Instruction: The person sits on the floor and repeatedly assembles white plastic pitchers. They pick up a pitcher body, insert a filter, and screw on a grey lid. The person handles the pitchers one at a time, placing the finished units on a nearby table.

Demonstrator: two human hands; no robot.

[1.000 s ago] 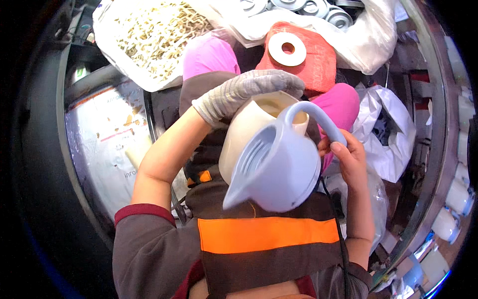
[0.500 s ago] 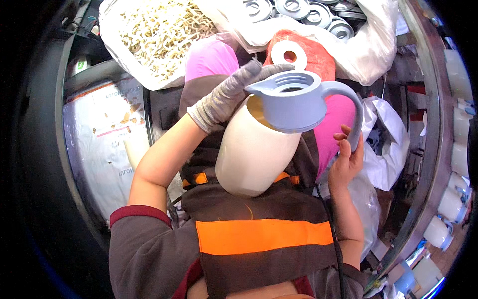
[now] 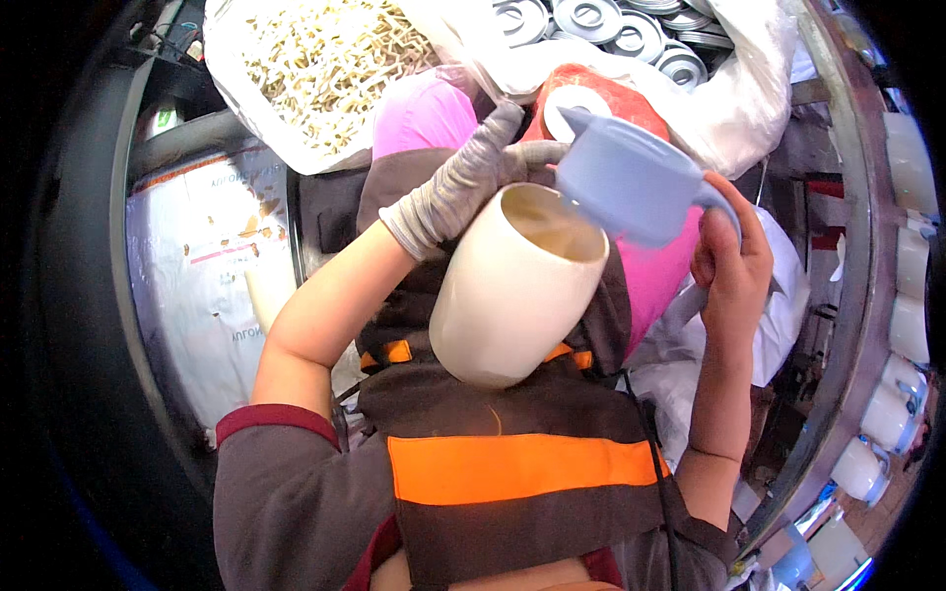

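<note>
A cream-white cylindrical vessel (image 3: 512, 291), smooth and matt with a rounded bottom edge, lies tilted over the person's lap with its open mouth turned up and to the right, showing a pale beige inside wall. The left hand (image 3: 463, 182), in a grey knit glove, grips its far rim, fingers curled together over the edge. Just above the mouth sits one pale blue plastic part with a moulded handle (image 3: 631, 177), its lower edge touching or just over the vessel's rim; the bare right hand (image 3: 734, 266) wraps closed around that handle, fingers pressed together. Half a second ago the blue part was turned with its round ribbed opening facing the camera and stood higher over the vessel, whose mouth was hidden; the right hand was then open below the handle, and now it clasps it, while the vessel has swung so that its opening shows. Counted: one cream vessel, one blue part, one glove. Behind them lie a clear bag of small pale pieces (image 3: 315, 59), a bag with about seven grey metal discs (image 3: 611, 25) in view, and a red bag (image 3: 591, 98) with one white ring (image 3: 574, 101) on it
</note>
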